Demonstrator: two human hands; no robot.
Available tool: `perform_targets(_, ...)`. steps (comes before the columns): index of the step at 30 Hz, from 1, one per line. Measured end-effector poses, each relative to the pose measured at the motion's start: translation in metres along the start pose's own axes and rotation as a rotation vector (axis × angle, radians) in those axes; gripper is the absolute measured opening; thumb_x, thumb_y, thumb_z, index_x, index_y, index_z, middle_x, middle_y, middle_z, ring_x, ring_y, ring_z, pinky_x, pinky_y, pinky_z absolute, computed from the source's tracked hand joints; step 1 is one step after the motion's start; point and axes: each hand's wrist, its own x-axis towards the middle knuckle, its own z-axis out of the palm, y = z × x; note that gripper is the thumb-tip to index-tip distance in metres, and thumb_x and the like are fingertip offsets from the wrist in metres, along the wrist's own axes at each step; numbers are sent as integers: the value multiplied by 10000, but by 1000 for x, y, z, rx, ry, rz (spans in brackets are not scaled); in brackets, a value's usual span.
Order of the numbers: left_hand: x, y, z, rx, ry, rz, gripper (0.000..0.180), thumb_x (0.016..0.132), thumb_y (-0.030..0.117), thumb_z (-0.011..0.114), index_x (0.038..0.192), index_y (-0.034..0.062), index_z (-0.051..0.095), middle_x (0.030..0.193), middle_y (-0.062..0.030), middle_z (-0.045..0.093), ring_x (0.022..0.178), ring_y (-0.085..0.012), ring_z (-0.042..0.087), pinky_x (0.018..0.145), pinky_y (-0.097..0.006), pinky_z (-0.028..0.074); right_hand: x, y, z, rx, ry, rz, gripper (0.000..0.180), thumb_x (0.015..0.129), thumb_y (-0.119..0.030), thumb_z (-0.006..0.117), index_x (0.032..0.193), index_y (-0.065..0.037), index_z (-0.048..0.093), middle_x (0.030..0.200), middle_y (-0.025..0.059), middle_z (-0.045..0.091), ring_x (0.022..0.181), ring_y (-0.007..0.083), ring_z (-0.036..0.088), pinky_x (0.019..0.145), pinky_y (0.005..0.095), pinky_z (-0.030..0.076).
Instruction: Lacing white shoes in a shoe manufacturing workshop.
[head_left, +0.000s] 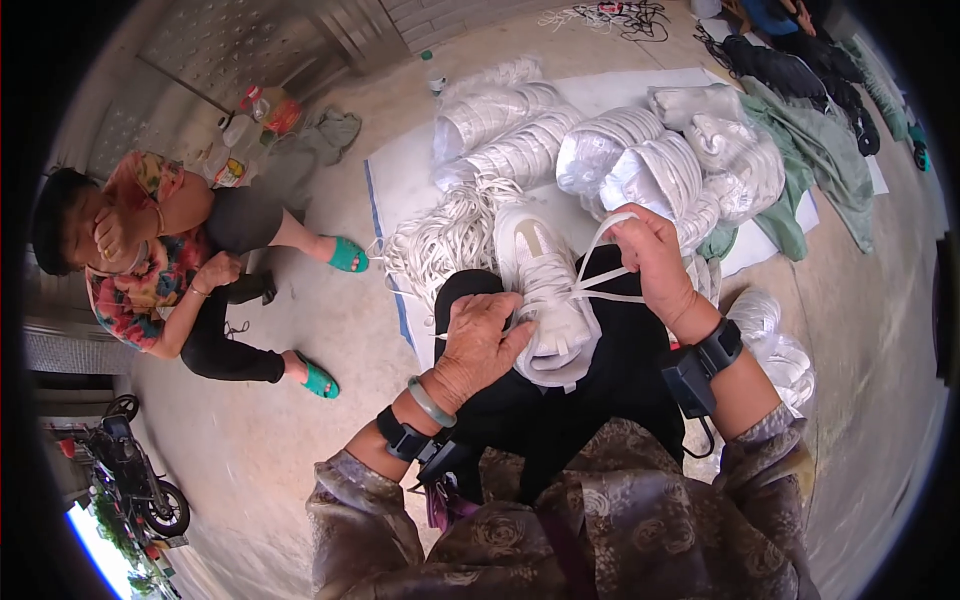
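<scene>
A white sneaker (548,285) rests on my dark-clothed lap, its toe pointing away and its heel opening toward me. My left hand (482,340) is at the sneaker's left side, thumb and fingers closed against it near the laces. To the right, my right hand (648,258) pinches a white shoelace (594,250), pulled out in a loop from the shoe's upper. More lace strands run tight between that hand and the shoe. Just beyond the left hand lies a heap of loose white laces (440,240).
Bundles of stacked white shoe uppers (520,150) lie on a white sheet (400,170) ahead, beside a green cloth (800,160). A seated person (160,250) in green slippers is at left. A motorcycle (135,470) stands behind. More white bundles (775,350) sit at my right.
</scene>
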Motion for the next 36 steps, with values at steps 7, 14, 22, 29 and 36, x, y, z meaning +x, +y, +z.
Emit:
perform_targets(7,12,15,22,7,121,-92,156,744,89,619,764,22,479,738,-139,529,628,-347,533,569,-406,434,-4,6,-6,85,23,85,170,818,-182,553,784,-21,595,542,-66,381,459,19,265,444,198,218)
perform_targets(14,12,-5,-10,-178,-91,-171,178,743,15,600,679,20,435,589,-137,464,549,-315,492,498,-375,376,-6,14,-22,121,-138,102,60,741,-81,547,707,-33,558,583,-42,426,513,41,322,489,200,245)
perform_targets(22,-24,-34,-102,-332,-314,-631,182,819,47,572,686,41,448,576,2,465,520,-74,456,476,-238,369,-2,16,-24,-201,-264,215,180,815,-167,639,690,-53,576,626,-62,481,584,22,406,529,196,324)
perform_targets(29,-55,-57,-142,-330,-270,-748,144,828,27,544,711,53,463,601,26,457,551,-60,453,501,-219,374,-3,36,-4,-395,-362,-27,97,755,-67,653,731,-17,573,602,25,564,560,82,498,540,256,422)
perform_targets(36,-90,-88,-149,-328,-167,-875,174,822,38,556,674,46,464,575,5,479,524,-70,476,463,-234,381,-2,31,15,-591,-440,-118,75,722,4,602,779,-23,563,624,51,552,568,139,514,561,268,428)
